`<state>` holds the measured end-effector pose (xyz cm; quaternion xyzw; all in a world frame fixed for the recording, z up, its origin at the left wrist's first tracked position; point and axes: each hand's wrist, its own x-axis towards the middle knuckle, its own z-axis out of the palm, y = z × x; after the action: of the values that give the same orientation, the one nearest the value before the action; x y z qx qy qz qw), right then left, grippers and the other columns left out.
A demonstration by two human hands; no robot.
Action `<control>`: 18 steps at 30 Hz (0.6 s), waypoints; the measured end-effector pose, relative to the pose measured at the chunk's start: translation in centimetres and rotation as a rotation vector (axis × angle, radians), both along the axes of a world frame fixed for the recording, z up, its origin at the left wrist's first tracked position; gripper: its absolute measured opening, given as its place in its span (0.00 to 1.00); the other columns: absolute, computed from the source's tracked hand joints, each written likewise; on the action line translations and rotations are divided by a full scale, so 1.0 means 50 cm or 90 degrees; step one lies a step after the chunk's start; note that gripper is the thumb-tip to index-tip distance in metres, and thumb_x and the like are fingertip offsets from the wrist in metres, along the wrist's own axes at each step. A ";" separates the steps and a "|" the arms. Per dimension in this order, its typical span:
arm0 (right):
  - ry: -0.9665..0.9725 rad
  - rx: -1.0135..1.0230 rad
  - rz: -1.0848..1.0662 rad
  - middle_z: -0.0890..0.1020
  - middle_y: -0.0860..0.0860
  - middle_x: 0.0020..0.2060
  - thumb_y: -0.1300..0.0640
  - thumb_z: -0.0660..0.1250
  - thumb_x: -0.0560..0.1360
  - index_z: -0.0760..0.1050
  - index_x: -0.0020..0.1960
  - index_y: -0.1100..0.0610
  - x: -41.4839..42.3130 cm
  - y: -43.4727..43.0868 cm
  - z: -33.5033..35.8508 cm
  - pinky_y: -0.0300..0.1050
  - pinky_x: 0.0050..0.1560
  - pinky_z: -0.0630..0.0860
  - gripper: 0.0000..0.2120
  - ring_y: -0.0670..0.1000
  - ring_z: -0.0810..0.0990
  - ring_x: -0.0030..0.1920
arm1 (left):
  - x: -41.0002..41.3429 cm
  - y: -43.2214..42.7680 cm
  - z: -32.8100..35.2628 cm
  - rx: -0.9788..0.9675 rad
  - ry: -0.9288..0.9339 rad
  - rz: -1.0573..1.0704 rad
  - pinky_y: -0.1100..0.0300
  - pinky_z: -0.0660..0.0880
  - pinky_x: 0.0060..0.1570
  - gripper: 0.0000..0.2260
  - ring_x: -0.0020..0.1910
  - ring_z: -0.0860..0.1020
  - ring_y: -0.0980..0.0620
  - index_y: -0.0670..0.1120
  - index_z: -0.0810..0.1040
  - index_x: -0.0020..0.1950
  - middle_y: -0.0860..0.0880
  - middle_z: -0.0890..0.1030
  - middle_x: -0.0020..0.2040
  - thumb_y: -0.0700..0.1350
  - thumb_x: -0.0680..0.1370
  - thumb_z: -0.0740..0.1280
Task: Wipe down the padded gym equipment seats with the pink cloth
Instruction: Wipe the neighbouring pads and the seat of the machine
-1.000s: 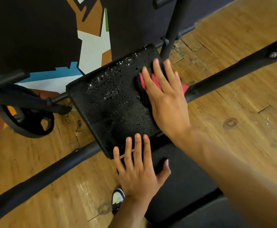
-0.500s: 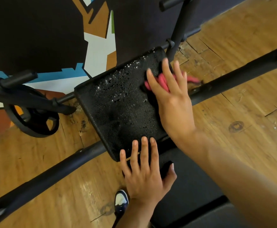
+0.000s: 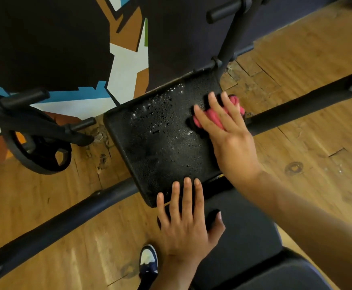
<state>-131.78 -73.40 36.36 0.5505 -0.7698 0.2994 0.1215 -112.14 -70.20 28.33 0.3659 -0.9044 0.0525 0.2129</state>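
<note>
Pink cloth (image 3: 210, 120), bunched, sits at the three o'clock edge of the wet square black padded seat (image 3: 162, 141), pressed down by the right hand (image 3: 227, 137) with straight, spread fingers. At six o'clock the left hand (image 3: 187, 222) rests flat, fingers spread, on the seat's near edge and the adjoining dark bench pad (image 3: 244, 231). Black weight plate (image 3: 39, 151) lies at nine o'clock on the wooden floor (image 3: 309, 147).

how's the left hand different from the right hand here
The right hand presses the pink cloth onto the wet seat pad; the left hand holds nothing. The right is at the pad's right edge, the left at its near edge. Both lie flat, fingers straight.
</note>
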 end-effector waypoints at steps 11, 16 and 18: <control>0.030 -0.019 0.146 0.81 0.53 0.65 0.62 0.66 0.79 0.78 0.68 0.50 0.058 -0.189 0.092 0.58 0.73 0.67 0.19 0.59 0.77 0.66 | -0.001 0.001 -0.001 0.012 0.006 -0.010 0.37 0.51 0.80 0.37 0.77 0.64 0.40 0.45 0.66 0.80 0.44 0.66 0.79 0.63 0.76 0.64; 0.012 0.004 0.074 0.81 0.54 0.65 0.65 0.63 0.79 0.80 0.66 0.51 -0.070 -0.171 0.099 0.56 0.70 0.71 0.18 0.58 0.75 0.69 | 0.000 0.000 0.001 0.007 0.009 -0.011 0.37 0.53 0.79 0.38 0.76 0.66 0.40 0.45 0.66 0.80 0.44 0.67 0.78 0.64 0.75 0.64; -0.048 -0.005 -0.006 0.82 0.55 0.60 0.63 0.62 0.80 0.81 0.63 0.53 -0.095 -0.170 0.110 0.56 0.66 0.74 0.16 0.60 0.76 0.66 | -0.001 -0.001 0.004 0.007 0.006 -0.016 0.37 0.53 0.79 0.38 0.76 0.67 0.40 0.45 0.67 0.79 0.44 0.68 0.78 0.64 0.74 0.65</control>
<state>-136.55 -81.91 41.88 0.5349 -0.7750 0.3226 0.0961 -112.20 -70.22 28.51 0.3561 -0.9081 0.0433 0.2160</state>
